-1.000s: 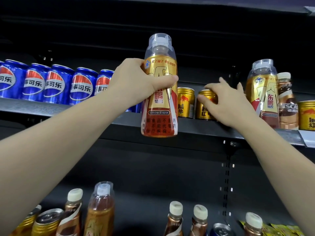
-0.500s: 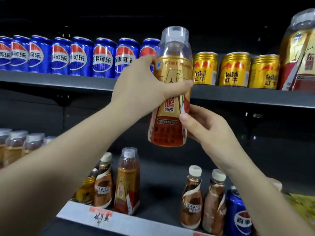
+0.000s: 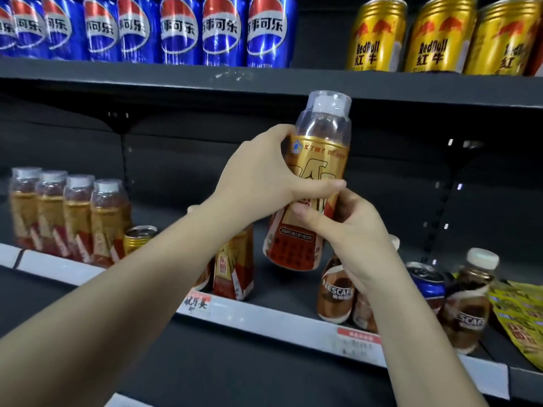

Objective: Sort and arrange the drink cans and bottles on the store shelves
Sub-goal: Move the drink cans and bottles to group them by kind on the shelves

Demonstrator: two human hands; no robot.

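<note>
A gold and red energy drink bottle (image 3: 318, 160) with a clear cap cover hangs in the air in front of the lower shelf, slightly tilted. My left hand (image 3: 264, 177) grips its middle from the left. My right hand (image 3: 349, 227) holds it from the right and below. On the lower shelf (image 3: 264, 318) a row of matching gold bottles (image 3: 73, 218) stands at the left, with a gold can (image 3: 138, 237) beside them. Another gold bottle (image 3: 233, 268) stands behind my left wrist. Brown Nescafe bottles (image 3: 335, 292) stand at the right.
The upper shelf (image 3: 176, 77) carries a row of blue Pepsi cans (image 3: 176, 30) on the left and gold Red Bull cans (image 3: 440, 36) on the right. A blue Pepsi can (image 3: 427, 286) stands among the Nescafe bottles. Yellow packets (image 3: 520, 318) lie at the far right.
The bottle came down from the upper shelf level to in front of the lower shelf. My right hand left the gold cans and now holds the bottle too.
</note>
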